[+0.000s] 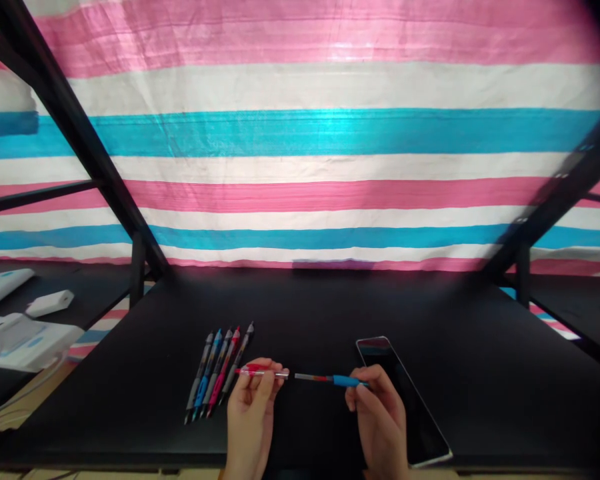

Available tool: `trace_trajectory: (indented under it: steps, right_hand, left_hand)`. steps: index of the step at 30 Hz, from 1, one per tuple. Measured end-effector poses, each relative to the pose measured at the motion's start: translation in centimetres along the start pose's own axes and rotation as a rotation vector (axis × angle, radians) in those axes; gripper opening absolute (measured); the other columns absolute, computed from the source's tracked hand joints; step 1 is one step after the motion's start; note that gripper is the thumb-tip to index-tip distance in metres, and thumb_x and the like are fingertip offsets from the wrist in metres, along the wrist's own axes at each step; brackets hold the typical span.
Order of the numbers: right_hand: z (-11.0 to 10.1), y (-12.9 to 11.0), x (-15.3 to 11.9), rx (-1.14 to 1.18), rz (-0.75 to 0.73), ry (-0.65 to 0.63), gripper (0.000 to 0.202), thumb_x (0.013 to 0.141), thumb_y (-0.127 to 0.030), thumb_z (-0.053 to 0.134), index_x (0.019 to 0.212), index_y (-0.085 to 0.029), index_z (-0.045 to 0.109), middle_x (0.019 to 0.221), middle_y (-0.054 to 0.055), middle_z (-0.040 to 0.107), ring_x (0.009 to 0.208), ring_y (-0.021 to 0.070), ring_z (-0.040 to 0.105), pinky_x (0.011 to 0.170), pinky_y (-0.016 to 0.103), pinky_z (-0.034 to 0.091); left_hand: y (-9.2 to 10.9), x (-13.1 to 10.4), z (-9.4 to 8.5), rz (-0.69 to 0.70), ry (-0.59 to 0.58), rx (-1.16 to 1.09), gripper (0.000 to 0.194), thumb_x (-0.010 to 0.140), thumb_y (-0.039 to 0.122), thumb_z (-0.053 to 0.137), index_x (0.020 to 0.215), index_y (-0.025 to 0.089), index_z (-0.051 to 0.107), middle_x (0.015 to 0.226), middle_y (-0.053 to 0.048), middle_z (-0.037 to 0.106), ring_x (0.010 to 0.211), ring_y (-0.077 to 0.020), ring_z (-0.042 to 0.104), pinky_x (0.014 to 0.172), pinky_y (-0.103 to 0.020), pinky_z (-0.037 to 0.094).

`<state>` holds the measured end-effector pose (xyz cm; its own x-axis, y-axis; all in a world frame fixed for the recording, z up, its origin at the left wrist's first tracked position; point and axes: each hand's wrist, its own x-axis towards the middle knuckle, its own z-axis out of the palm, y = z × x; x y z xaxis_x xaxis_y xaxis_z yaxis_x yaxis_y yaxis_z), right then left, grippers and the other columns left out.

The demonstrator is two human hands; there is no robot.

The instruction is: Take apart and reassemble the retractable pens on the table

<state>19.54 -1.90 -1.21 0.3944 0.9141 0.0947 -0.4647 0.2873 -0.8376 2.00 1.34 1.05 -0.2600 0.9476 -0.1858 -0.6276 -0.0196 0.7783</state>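
My left hand [253, 407] pinches a red pen barrel [275, 374], its clear open end pointing right. Facing it, my right hand [380, 413] grips the blue front section of a pen [346, 381], from which a refill [316, 378] with red in it sticks out to the left. A small gap separates the refill's tip from the barrel. Just left of my left hand, several click pens [215, 377] with grey, blue and pink-red grips lie side by side on the black table [300, 313].
A smartphone [415, 407] lies beneath and beside my right hand. At the far left, a white box [35, 347], a white charger [51, 303] and cables rest on another surface. Black frame bars [80, 127] slope at both sides before a striped sheet [330, 200].
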Motion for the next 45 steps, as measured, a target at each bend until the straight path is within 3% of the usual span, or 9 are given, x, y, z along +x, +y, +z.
trace_trajectory:
  steps: [32,39,45]
  right_hand:
    - [-0.22,0.31,-0.51,-0.036,-0.078,-0.110,0.009,0.091,-0.030,0.073,0.088,-0.024,0.068,0.077,-0.003,0.055,0.064,0.0102,0.054,0.063,0.021,0.046]
    - [-0.37,0.50,-0.44,-0.328,-0.046,-0.236,0.004,0.093,-0.028,0.069,0.094,-0.024,0.070,0.085,0.002,0.064,0.068,0.0139,0.061,0.062,0.023,0.050]
    - [0.21,0.60,-0.60,-0.514,-0.058,-0.197,0.009,0.091,-0.031,0.070,0.093,-0.023,0.074,0.083,0.004,0.069,0.066,0.0158,0.063,0.056,0.023,0.048]
  left_hand:
    - [-0.48,0.12,-0.58,0.017,-0.069,0.086,0.033,0.060,0.036,0.095,0.079,0.018,0.075,0.079,-0.002,0.073,0.074,-0.0156,0.070,0.072,-0.023,0.058]
    - [-0.25,-0.23,-0.59,0.053,-0.236,0.243,0.023,0.072,0.036,0.088,0.081,0.018,0.075,0.081,-0.002,0.072,0.075,-0.0166,0.070,0.075,-0.025,0.057]
    - [-0.45,-0.16,-0.90,0.066,-0.268,0.284,0.021,0.075,0.036,0.085,0.079,0.019,0.075,0.079,-0.002,0.073,0.075,-0.0165,0.070,0.074,-0.024,0.056]
